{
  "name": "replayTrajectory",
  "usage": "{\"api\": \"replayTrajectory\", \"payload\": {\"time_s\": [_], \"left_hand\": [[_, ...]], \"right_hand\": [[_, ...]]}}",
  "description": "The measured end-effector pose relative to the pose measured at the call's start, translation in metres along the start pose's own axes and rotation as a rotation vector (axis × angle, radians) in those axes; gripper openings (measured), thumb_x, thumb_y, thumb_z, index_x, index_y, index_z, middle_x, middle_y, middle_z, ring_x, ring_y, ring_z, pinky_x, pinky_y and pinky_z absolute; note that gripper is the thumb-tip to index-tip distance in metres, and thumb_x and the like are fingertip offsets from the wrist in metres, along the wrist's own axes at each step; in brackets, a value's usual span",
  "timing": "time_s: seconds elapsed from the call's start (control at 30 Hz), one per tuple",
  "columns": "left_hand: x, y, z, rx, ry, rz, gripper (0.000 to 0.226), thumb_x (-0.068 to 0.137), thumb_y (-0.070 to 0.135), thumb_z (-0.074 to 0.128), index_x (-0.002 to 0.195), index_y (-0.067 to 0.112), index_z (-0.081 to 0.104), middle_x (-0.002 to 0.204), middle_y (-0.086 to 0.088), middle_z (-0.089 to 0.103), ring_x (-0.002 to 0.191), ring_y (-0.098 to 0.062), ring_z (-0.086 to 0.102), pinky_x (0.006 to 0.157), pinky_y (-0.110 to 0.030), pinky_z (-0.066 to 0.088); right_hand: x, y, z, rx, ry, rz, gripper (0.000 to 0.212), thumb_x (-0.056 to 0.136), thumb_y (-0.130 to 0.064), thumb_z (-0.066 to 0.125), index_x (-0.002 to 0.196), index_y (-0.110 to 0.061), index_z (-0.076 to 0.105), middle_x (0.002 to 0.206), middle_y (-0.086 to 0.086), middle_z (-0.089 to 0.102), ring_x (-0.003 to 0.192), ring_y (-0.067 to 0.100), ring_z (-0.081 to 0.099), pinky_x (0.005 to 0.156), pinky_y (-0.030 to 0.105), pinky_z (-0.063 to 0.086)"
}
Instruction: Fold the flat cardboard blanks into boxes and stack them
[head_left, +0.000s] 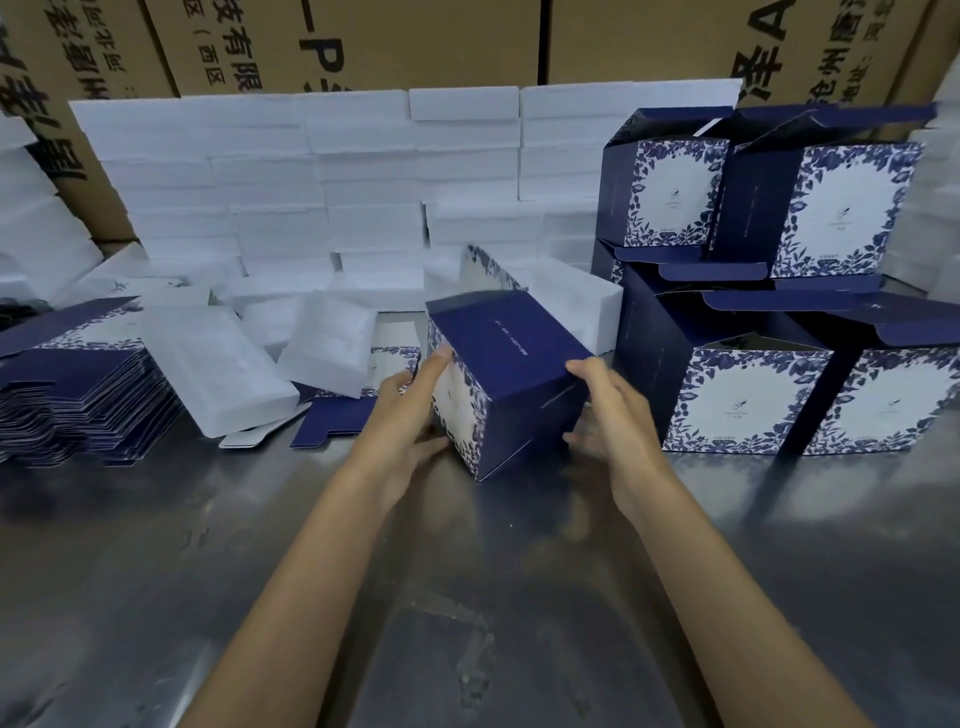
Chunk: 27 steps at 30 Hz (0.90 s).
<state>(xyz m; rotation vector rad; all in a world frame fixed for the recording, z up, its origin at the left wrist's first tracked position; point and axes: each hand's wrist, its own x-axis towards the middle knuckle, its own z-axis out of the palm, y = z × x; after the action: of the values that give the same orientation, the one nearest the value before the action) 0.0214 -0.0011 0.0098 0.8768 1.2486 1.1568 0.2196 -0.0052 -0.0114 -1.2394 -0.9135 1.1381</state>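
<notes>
A navy box with a blue-and-white leaf print (506, 364) is tilted on the metal table (467, 597), one corner touching the surface. My left hand (415, 410) grips its printed left face. My right hand (610, 415) holds its plain navy right side. An open flap sticks up behind the box. A thick stack of flat blanks (78, 395) lies at the left edge. Several folded boxes with open lids (779, 291) are stacked two high at the right.
White foam blocks (322, 182) are piled along the back, with loose foam trays (223, 369) lying between the blanks and the box. A single flat blank (337, 421) lies under them. Large brown cartons (363, 41) form the back wall.
</notes>
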Motion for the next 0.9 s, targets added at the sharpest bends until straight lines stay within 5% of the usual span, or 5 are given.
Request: {"api": "replayTrajectory", "payload": {"time_s": [0.13,0.3,0.4,0.57,0.9], "left_hand": [[0.001,0.006,0.001,-0.192,0.122,0.16,0.039,0.088,0.068,0.053,0.112,0.037,0.057,0.11,0.004,0.071,0.099,-0.016,0.069,0.086,-0.042,0.057],[-0.003,0.013,-0.007,-0.274,0.147,0.266,0.036,0.09,0.061,0.048,0.097,0.031,0.067,0.078,0.009,0.07,0.065,-0.011,0.058,0.06,-0.023,0.045],[-0.009,0.016,0.001,-0.14,0.01,0.335,0.035,0.082,0.051,0.06,0.105,0.025,0.07,0.084,0.002,0.066,0.062,-0.009,0.059,0.052,-0.02,0.046],[-0.016,0.01,0.013,0.198,0.032,0.416,0.037,0.085,0.049,0.071,0.117,0.037,0.059,0.111,0.011,0.064,0.085,0.012,0.064,0.072,-0.016,0.046],[-0.021,0.019,0.005,0.534,0.054,0.367,0.044,0.092,0.027,0.061,0.057,0.022,0.034,0.051,0.007,0.032,0.038,-0.007,0.027,0.052,-0.03,0.023]], "right_hand": [[0.0,-0.003,-0.003,0.169,-0.075,0.044,0.023,0.069,-0.032,0.059,0.077,-0.024,0.079,0.089,0.0,0.072,0.064,0.01,0.065,0.073,0.037,0.055],[0.004,0.002,-0.007,-0.109,0.114,-0.209,0.028,0.097,-0.004,0.057,0.111,-0.024,0.07,0.124,0.004,0.069,0.117,0.019,0.063,0.098,0.028,0.05],[-0.004,-0.01,-0.005,-0.039,0.087,-0.253,0.015,0.096,-0.04,0.066,0.103,-0.03,0.073,0.107,-0.012,0.076,0.103,0.006,0.068,0.083,0.013,0.051],[-0.016,-0.015,0.006,-0.056,-0.163,-0.165,0.108,0.05,-0.098,0.063,0.143,-0.044,0.053,0.135,-0.023,0.063,0.126,0.003,0.06,0.11,0.038,0.044],[-0.011,-0.004,0.007,-0.075,-0.242,-0.255,0.067,0.067,-0.03,0.077,0.116,-0.067,0.051,0.097,-0.037,0.07,0.086,-0.014,0.067,0.066,0.004,0.048]]}}
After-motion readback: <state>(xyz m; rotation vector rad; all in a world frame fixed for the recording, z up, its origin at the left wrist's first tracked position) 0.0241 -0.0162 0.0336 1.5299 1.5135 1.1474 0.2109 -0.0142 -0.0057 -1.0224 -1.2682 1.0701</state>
